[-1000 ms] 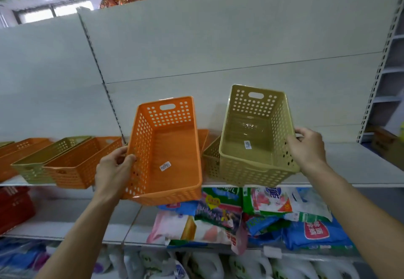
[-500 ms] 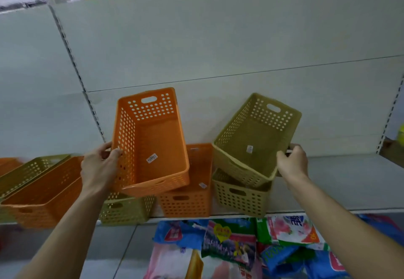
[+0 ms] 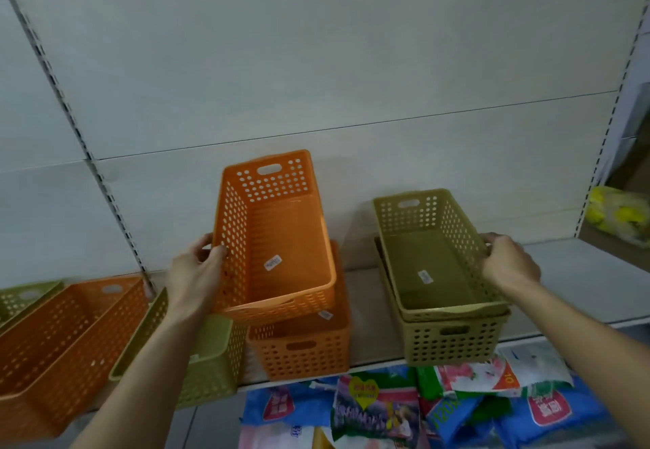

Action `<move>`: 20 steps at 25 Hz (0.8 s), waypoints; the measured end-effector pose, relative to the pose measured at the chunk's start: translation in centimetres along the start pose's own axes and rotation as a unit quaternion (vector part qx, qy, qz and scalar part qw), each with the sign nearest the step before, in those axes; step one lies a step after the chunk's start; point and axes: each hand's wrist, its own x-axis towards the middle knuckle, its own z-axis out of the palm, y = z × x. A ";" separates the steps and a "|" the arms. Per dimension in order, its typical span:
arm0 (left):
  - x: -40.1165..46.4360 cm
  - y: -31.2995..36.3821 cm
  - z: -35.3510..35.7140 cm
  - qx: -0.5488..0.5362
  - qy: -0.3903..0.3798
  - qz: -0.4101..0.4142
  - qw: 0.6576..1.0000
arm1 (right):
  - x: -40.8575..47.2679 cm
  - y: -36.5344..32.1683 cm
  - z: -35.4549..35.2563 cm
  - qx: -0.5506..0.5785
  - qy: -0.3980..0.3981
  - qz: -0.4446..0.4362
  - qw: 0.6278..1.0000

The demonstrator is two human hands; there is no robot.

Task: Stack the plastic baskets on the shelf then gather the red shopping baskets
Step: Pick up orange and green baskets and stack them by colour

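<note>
My right hand (image 3: 508, 265) has seated its green basket (image 3: 436, 255) into the one below; fingers still grip it. My left hand (image 3: 197, 273) holds the orange basket (image 3: 278, 237), tilted, not yet nested.

Only a "10" on a white packet (image 3: 506, 374) — basket stickers too blurred.

Light: kinda dim and flat, greenish-grey cast on the white back panel (image 3: 316, 62).
Shadows: soft – darkest under the shelf (image 3: 580, 283), around the packets (image 3: 387, 410).
Sharpness: mushy overall, price stickers unreadable.
Edges: wide-angle bend – uprights lean, corners smear.
</note>
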 end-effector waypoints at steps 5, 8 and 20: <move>0.8 -2.1 0.7 0.011 -0.027 0.003 1.000 | -0.4 -0.3 -0.7 -0.076 -0.037 0.000 0.996; 0.6 -2.7 0.9 0.018 -0.027 0.008 0.999 | -4.2 -4.5 -1.3 -0.009 0.028 -0.134 0.990; 1.5 -4.4 1.8 0.010 -0.138 0.000 0.990 | -16.9 -11.5 7.1 -0.049 0.006 -0.487 0.872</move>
